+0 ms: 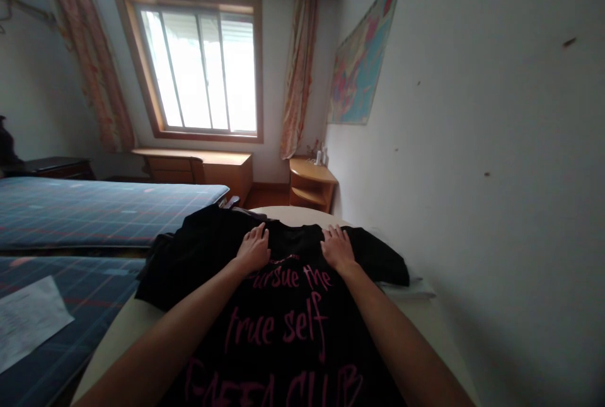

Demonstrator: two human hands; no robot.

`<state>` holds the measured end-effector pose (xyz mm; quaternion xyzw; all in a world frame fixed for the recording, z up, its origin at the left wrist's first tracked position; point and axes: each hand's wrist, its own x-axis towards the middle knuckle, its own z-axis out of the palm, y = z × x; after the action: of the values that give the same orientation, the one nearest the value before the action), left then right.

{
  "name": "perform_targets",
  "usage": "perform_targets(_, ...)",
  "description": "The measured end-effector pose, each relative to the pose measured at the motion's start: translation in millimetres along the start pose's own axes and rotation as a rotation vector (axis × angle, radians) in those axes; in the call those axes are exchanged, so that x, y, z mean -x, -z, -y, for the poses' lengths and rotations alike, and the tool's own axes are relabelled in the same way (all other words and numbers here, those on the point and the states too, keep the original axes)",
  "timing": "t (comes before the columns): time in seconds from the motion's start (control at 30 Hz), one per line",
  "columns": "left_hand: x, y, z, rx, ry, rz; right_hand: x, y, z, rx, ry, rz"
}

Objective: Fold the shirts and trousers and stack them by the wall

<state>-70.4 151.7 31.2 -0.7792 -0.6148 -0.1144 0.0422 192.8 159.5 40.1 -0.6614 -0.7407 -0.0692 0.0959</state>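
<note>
A black T-shirt with pink lettering lies spread out, its neckline toward the far side and its sleeves out to both sides. Under it is a pale round table. My left hand rests on the shirt left of the neckline, fingers stretched out and pointing away from me. On the other side of the neckline, my right hand lies on the cloth with its fingers extended. Some white material peeks out beneath the right sleeve. The shirt's lower part runs out of view.
Beds with blue plaid covers stand on the left, and a printed sheet of paper lies on the nearer one. A white wall rises close on the right. Beyond are a wooden desk and a corner shelf.
</note>
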Motion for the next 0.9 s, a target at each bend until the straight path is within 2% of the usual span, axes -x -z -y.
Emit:
perform_targets(0.13,35,-14,-22,0.011,0.015,-0.001,48,-17,28,-0.142,0.149,0.038)
perform_targets(0.27,58,-20,-19,0.059,-0.007,0.01,83,-29,28,-0.235,0.177,0.176)
perform_targets(0.43,73,-10,3,0.154,-0.023,-0.034,89,-20,15,-0.148,0.026,0.168)
perform_targets(0.57,86,0,12,0.153,0.023,-0.068,97,-7,38,-0.119,0.002,0.101)
perform_targets(0.73,103,-4,7,0.142,0.098,-0.169,114,-15,63,-0.23,-0.045,0.286)
perform_targets(0.9,107,-12,-2,0.239,0.098,-0.144,104,-27,50,-0.213,-0.035,0.287)
